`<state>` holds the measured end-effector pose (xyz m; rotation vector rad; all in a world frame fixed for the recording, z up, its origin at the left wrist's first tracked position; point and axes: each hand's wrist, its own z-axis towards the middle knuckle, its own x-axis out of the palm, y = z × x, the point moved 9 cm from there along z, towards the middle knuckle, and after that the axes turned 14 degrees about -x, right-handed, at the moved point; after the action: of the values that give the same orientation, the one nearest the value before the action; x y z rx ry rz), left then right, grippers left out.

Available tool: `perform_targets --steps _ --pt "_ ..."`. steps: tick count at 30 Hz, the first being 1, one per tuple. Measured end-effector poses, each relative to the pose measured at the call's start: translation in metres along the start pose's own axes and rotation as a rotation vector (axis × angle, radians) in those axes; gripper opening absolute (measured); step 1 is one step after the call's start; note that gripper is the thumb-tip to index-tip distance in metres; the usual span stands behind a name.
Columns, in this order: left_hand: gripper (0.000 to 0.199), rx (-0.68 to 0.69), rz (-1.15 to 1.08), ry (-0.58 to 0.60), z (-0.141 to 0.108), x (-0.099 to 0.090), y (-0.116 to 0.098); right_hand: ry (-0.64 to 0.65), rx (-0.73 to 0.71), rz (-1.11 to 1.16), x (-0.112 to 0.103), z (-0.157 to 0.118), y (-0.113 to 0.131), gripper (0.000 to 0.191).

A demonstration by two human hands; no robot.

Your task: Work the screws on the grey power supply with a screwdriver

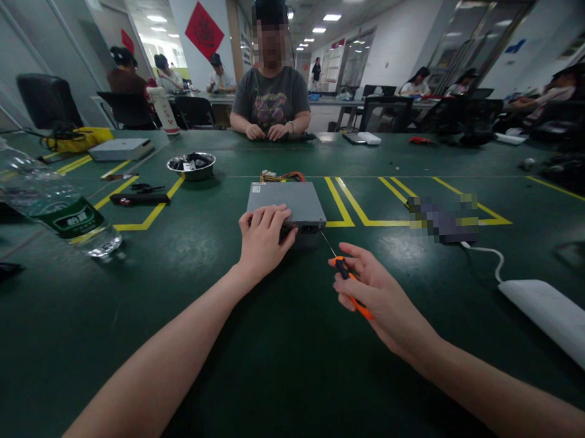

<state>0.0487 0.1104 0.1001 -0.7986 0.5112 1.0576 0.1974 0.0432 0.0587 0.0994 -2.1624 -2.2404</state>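
A grey metal box (289, 201) with a socket on its near side lies on the green table (261, 353), and coloured wires (284, 177) come out behind it. My left hand (265, 237) grips the box's near left part, fingers on top and thumb at the front side. Between the fingers and thumb of my right hand (371, 287) is an orange and black screwdriver (344, 269). Its thin shaft points up and left, with the tip at the near right corner of the box; whether it touches a screw cannot be made out.
A water bottle (71, 213) stands at the left, near a metal bowl (191, 166) of dark parts. On the right lie a blurred phone-like object (441, 220), a cable and a white power bank (559, 321). A person (270, 101) sits opposite.
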Motion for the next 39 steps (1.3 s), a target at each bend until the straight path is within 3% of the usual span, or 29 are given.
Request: perform_targets --steps 2,5,10,14,17,19,25,31,36,39 --pt "0.025 0.007 0.004 -0.004 0.0 -0.001 0.0 0.029 -0.109 -0.14 -0.006 0.003 0.012 0.066" --pt "0.025 0.02 0.007 -0.008 0.001 -0.002 -0.001 0.105 -0.187 -0.303 -0.008 0.004 0.02 0.058" --pt "0.024 0.011 0.003 -0.021 0.002 -0.004 0.002 0.236 -0.441 -0.378 0.009 -0.009 0.042 0.036" --pt "0.024 0.007 0.002 -0.025 0.002 -0.005 0.006 0.325 -0.672 -0.662 0.023 -0.018 0.051 0.019" --pt "0.025 -0.006 -0.002 -0.025 0.003 -0.006 0.009 0.421 -0.933 -0.954 0.038 -0.026 0.05 0.023" --pt "0.025 -0.019 -0.004 -0.024 0.003 -0.007 0.011 0.417 -1.049 -1.053 0.042 -0.029 0.047 0.035" --pt "0.024 -0.014 -0.012 -0.021 0.002 -0.009 0.013 0.556 -1.107 -0.89 0.047 -0.029 0.033 0.038" --pt "0.026 -0.015 0.002 -0.005 0.002 -0.007 0.014 0.521 -1.477 -1.15 0.047 -0.044 0.032 0.035" --pt "0.029 -0.016 0.002 -0.008 0.001 -0.006 0.014 0.476 -1.478 -1.054 0.042 -0.043 0.034 0.03" --pt "0.027 -0.048 0.007 -0.027 0.001 -0.006 0.016 0.465 -1.435 -0.997 0.041 -0.042 0.037 0.039"
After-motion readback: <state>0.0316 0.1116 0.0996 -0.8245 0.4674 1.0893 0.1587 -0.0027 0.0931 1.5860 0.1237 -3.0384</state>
